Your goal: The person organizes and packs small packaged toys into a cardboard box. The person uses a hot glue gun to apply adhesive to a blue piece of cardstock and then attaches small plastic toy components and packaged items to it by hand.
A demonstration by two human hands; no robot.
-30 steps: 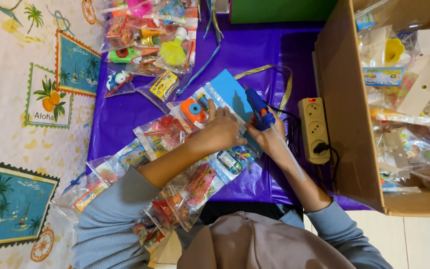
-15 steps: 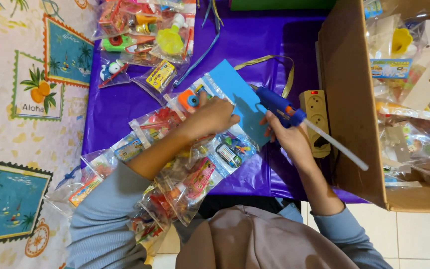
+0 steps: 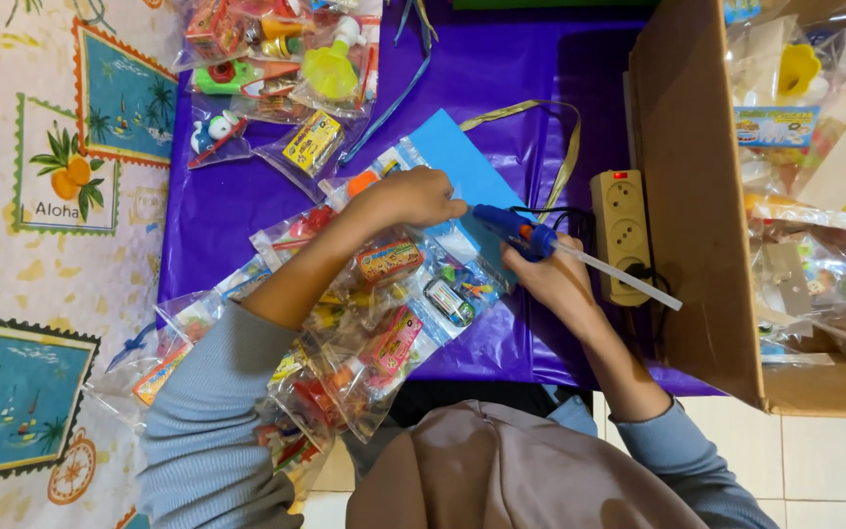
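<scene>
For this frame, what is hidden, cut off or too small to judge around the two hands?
Head view only:
- The glue gun tip: hidden by the left hand, so contact with the blue card is unclear.
- The right hand fingers: wrapped under the gun, trigger unseen.
- Toys in the clear packets: partly covered by the left forearm.
- Cardboard box: cut off by the right and top edges.

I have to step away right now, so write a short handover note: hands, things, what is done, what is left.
Left hand: pressing down on the blue card atop a clear toy packet.
Right hand: holds the blue glue gun, nozzle at the card's edge, glue stick pointing toward the cardboard box.
Done: a row of filled packets lies on the purple sheet.
Left: whether this card is glued cannot be told; loose packets wait at the top.
</scene>
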